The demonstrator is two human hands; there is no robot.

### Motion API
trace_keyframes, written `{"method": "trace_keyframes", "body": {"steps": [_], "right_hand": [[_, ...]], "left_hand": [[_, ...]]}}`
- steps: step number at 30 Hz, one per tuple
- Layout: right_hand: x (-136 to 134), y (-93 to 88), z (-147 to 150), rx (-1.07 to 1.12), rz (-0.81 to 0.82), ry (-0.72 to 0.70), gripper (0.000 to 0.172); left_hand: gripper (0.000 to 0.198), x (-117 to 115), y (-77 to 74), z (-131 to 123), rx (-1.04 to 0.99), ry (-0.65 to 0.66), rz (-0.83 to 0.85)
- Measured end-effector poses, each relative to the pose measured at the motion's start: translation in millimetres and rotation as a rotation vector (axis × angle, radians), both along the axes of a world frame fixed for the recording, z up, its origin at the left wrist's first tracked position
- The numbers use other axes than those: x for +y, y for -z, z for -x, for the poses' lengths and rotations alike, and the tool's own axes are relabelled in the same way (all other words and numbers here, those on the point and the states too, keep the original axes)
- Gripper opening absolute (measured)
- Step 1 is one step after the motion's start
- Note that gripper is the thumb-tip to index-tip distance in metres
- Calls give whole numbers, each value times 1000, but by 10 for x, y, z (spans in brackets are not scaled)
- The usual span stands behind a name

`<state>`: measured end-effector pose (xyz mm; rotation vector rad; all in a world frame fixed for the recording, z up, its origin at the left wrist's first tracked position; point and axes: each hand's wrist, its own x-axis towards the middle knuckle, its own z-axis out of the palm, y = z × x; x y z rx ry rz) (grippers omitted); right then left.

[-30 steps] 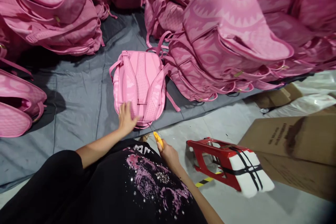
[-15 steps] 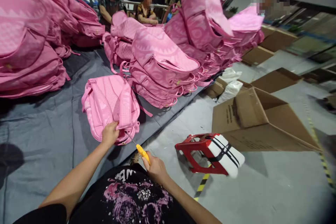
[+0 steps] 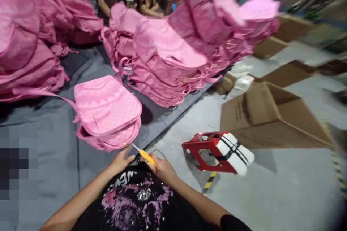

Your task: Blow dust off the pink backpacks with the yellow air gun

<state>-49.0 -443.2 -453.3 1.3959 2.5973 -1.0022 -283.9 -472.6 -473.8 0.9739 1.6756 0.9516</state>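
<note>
A pink backpack [image 3: 107, 108] lies on the grey cloth-covered table [image 3: 89, 173] in front of me, its patterned front face up and one strap stretched out to the left. My left hand [image 3: 121, 159] is at the backpack's near edge, thumb and fingers apart, with the fingertips by a small zipper pull. My right hand [image 3: 159, 168] is closed around the yellow handle of a thin-shafted tool [image 3: 147, 157]. The metal shaft points up and left, its tip close to the bag's near edge.
Stacked pink backpacks [image 3: 165, 65] stand beyond, with another pile [image 3: 21, 39] at the left. A red stool with a white top [image 3: 217, 151] and an open cardboard box [image 3: 252, 115] are on the floor at right. Two people are behind the stacks.
The backpack has turned over from its strap side to its patterned front. My left hand has let go of its edge and come nearer to my body; my right hand still holds the tool.
</note>
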Motion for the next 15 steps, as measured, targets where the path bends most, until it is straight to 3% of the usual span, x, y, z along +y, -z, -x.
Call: {"method": "trace_keyframes", "body": {"steps": [2, 4, 7, 9, 10, 12, 15], "right_hand": [[-8, 217, -59, -134, 62, 45, 39], [-15, 416, -119, -221, 96, 86, 39], [-34, 579, -260, -234, 133, 124, 41], [-65, 585, -382, -180, 160, 160, 42], [-89, 564, -434, -113, 172, 183, 43], [-136, 486, -478, 85, 179, 227, 47], [-132, 311, -332, 350, 160, 248, 53]], "left_hand": [[50, -171, -99, 49, 210, 194, -57], [66, -185, -175, 190, 572, 228, -160], [94, 4, -127, 440, 986, 300, -160], [87, 189, -89, 558, 1031, 378, -118], [78, 280, -110, 607, 1012, 348, -109], [63, 441, -261, 711, 946, 143, -143], [41, 618, -669, 918, 859, -188, -352]]}}
